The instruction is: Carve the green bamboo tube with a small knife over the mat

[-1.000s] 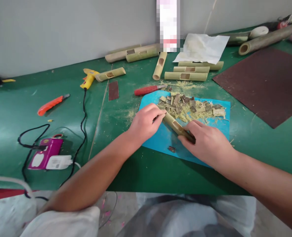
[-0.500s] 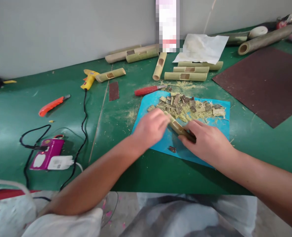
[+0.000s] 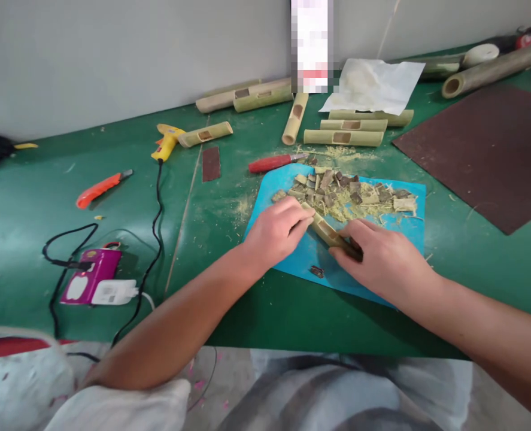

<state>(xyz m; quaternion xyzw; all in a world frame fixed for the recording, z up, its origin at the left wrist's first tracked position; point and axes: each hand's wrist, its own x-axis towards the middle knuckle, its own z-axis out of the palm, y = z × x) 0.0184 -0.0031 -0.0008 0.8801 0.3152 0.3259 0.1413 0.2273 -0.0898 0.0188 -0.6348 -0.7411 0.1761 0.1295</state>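
Observation:
A short bamboo tube [image 3: 324,230] with a rectangular opening cut in its upper side lies slanted between my hands, over a blue sheet [image 3: 292,254]. My right hand [image 3: 382,254] is wrapped round its nearer end and hides part of it. At the far end, the closed fingers of my left hand [image 3: 278,230] pinch the tube's tip; whether anything thin sits under them is hidden. Just beyond lies a heap of bamboo chips and shavings [image 3: 346,194]. A small dark scrap [image 3: 317,272] rests on the sheet's near part.
A red-handled knife [image 3: 272,163], a yellow glue gun [image 3: 168,142] and an orange cutter [image 3: 101,188] lie on the green table [image 3: 229,323]. Cut bamboo tubes [image 3: 343,138] stand behind. A brown sheet [image 3: 489,161] is at right, a purple power block [image 3: 92,272] with cords at left.
My left hand's fingers, blurred before, now rest sharply seen at the tube's far end. My right hand keeps its hold. The whole view has shifted slightly.

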